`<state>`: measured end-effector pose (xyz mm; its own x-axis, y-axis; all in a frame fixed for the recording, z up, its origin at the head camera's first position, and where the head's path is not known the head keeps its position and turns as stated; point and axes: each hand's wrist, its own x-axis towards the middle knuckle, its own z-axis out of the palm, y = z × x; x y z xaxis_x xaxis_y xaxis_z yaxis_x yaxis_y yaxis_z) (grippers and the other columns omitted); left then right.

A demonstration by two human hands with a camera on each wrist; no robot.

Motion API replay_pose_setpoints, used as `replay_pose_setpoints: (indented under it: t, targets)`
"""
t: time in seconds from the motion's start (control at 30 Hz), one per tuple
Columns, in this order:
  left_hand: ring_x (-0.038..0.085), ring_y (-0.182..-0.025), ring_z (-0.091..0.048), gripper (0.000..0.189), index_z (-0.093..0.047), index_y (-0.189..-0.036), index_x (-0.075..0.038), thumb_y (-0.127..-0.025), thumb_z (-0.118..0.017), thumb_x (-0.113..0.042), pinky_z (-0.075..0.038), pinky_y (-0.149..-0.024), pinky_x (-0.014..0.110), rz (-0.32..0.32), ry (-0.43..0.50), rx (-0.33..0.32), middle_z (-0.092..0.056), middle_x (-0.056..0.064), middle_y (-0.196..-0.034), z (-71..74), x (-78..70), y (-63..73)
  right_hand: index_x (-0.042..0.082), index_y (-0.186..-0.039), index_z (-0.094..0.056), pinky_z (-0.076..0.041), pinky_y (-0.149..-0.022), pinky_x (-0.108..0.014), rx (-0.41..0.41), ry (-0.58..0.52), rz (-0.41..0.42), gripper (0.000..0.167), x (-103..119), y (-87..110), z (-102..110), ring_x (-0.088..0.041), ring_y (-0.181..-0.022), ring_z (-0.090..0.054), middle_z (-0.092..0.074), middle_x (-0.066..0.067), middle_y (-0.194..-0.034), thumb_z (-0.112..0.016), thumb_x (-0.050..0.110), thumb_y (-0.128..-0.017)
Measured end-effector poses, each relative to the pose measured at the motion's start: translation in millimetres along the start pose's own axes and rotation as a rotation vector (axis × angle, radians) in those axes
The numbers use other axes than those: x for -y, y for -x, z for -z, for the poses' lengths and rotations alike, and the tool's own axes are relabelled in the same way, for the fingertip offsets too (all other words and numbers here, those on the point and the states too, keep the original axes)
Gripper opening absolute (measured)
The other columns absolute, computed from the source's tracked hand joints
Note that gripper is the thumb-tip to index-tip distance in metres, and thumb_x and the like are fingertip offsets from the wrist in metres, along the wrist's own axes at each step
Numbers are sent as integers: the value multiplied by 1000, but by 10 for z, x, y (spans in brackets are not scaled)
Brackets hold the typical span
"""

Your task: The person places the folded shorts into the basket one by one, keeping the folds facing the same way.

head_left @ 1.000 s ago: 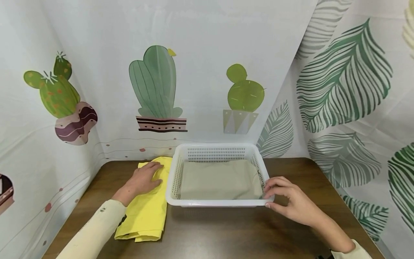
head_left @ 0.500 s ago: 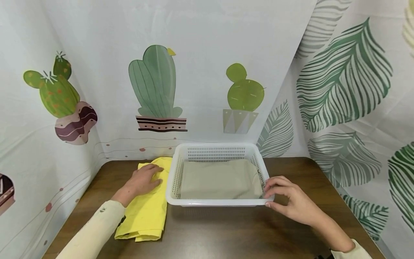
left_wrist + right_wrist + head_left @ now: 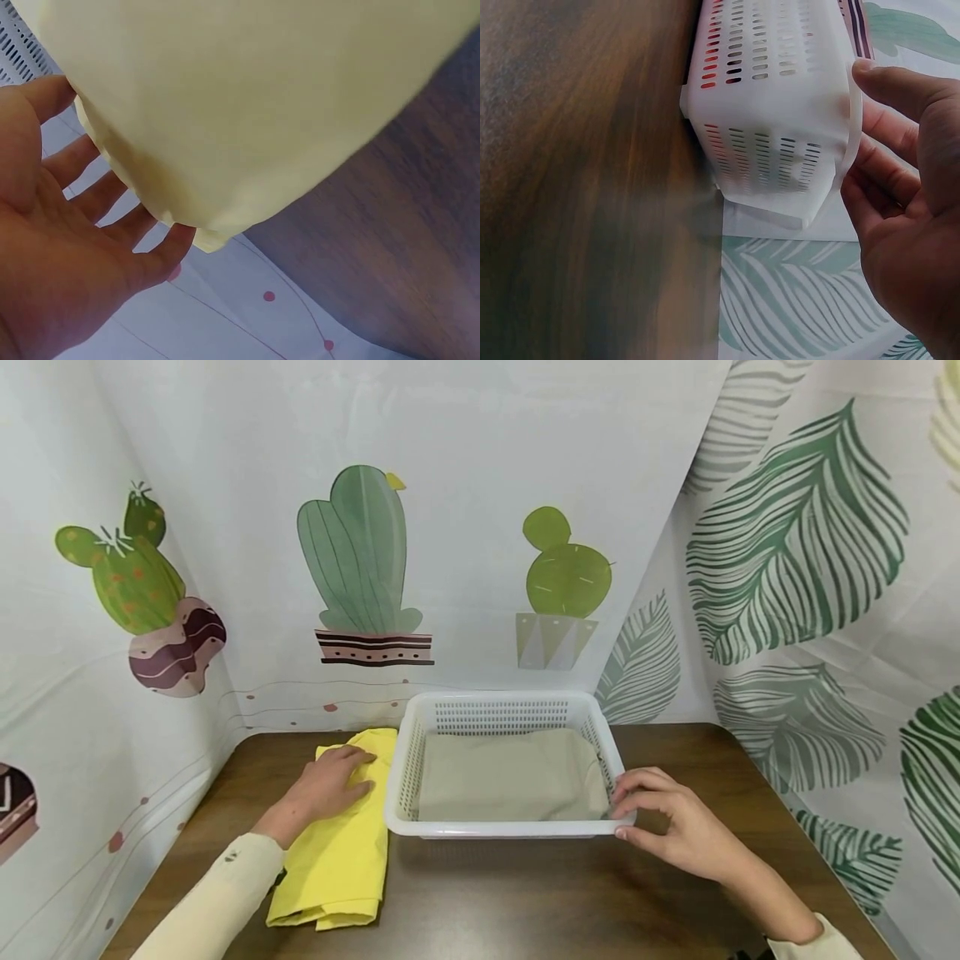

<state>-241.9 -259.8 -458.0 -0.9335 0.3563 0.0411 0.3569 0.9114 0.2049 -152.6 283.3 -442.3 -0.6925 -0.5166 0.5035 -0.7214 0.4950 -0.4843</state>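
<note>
A folded yellow cloth (image 3: 333, 868) lies along the left side of the table. My left hand (image 3: 322, 789) rests on its far part with loosely spread fingers; in the left wrist view the fingertips touch the cloth (image 3: 247, 112). Next to it stands a white plastic basket (image 3: 510, 829) with slotted walls. Inside is a folded beige cloth (image 3: 510, 777) covering most of the bottom. My right hand (image 3: 675, 827) pinches the basket's near right corner, thumb outside and fingers over the rim. The right wrist view shows this right hand (image 3: 915, 195) at the basket rim from the side.
The brown wooden table (image 3: 480, 902) extends in front of the basket and to its right. White curtains (image 3: 480, 527) printed with cacti and leaves hang behind the table and along both sides, close to the basket's far edge.
My left hand has drawn slightly toward me, and the yellow cloth has slid a little the same way. The basket and my right hand stay in place.
</note>
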Motion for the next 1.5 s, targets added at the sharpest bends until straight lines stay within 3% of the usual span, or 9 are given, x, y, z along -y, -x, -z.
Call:
replay_pose_setpoints:
  t: [0.27, 0.7, 1.0, 1.27, 1.5]
  targets:
    - [52, -137, -49, 49, -63, -144, -6, -102, -72, -30, -39, -105, 78, 0, 0, -8, -57, 23, -148, -8, -33, 59, 27, -97, -78, -37, -108, -15, -4, -6, -2, 34, -16, 5, -3, -21, -122, -56, -70, 0, -115, -93, 4, -78]
    - [56, -138, -44, 53, -62, -146, -7, -101, -72, -33, -37, -102, 82, 13, 3, 18, -55, 23, -149, 28, -78, 184, 26, -97, -78, -37, -108, -15, -14, -10, 2, 34, -35, 11, -18, -20, -122, -56, -70, -1, -116, -93, 3, -77]
    - [58, -135, -45, 60, -52, -157, -22, -102, -73, -32, -42, -97, 82, -20, 57, 45, -55, 24, -148, 71, -94, 260, 25, -97, -78, -38, -108, -16, -20, -24, 3, 34, -19, 12, -17, -22, -122, -56, -70, -3, -116, -93, 2, -77]
    - [59, -133, -46, 48, -64, -146, -21, -99, -72, -20, -43, -98, 78, -48, 71, 73, -58, 23, -144, 104, -113, 326, 25, -98, -77, -39, -107, -17, -45, -39, 41, 38, -58, 15, -42, -22, -120, -56, -70, -3, -115, -94, 0, -75]
    - [59, -136, -43, 58, -63, -147, -24, -91, -71, -11, -42, -98, 79, 0, 83, 113, -52, 25, -150, 125, -123, 354, 26, -98, -77, -39, -105, -16, -42, -46, 25, 38, -63, 27, -47, -20, -120, -56, -70, -2, -115, -94, 1, -76]
